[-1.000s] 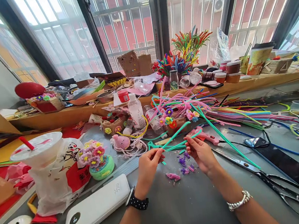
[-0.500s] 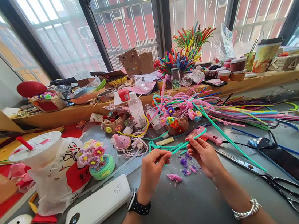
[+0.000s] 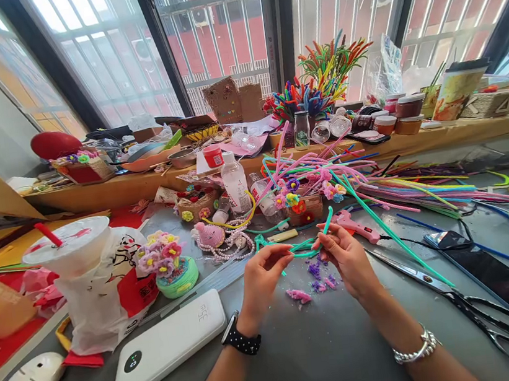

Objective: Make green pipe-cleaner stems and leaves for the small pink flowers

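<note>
Swung more steeply upward than before, one end of the green pipe cleaners (image 3: 328,219) rises from the right hand (image 3: 347,261).
Thumb and fingers of the left hand (image 3: 262,278) and right hand pinch the strands, which span between them over the gray table (image 3: 300,359), near purple scraps (image 3: 314,270) and the pink glue gun (image 3: 357,227).

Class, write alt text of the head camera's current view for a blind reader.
Left hand and right hand hold green pipe cleaners above a grey table, between a white power bank and black-handled scissors, before a cluttered windowsill.
</note>
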A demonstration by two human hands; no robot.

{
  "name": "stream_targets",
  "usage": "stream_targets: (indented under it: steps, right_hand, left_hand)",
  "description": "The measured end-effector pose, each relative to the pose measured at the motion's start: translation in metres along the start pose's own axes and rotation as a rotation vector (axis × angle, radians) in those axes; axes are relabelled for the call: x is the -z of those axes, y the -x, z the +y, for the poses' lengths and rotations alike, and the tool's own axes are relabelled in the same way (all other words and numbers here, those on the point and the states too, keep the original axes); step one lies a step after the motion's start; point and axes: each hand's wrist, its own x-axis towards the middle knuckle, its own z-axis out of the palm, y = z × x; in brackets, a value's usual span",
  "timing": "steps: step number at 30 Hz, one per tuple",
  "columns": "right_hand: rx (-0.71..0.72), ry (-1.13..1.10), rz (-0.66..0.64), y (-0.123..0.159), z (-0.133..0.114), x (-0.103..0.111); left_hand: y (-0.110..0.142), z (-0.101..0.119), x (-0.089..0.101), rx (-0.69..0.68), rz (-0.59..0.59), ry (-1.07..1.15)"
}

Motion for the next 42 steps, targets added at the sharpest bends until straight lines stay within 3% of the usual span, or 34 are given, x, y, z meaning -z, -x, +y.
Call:
stream_targets:
  steps: [3,10,19,27,42]
  right_hand:
    - [0.103,0.159,-0.044,0.001,0.003,-0.002]
    - [0.363,0.789,-0.054,0.010,0.002,-0.005]
    - [0.542,1.106,-0.155,0.010,0.007,-0.003]
    - [0.579,1.214,-0.194,0.013,0.005,-0.005]
    - [0.521,1.125,-0.219,0.013,0.000,-0.007]
  left_hand:
    - [0.000,0.002,-0.001,0.014,0.030,0.062]
    - [0.001,0.001,-0.003,-0.062,0.095,0.067]
    - [0.001,-0.001,0.001,-0.152,0.157,-0.118]
    - [0.002,0.001,0.001,-0.234,0.174,-0.209]
    - [0.000,0.004,0.003,-0.236,0.164,-0.220]
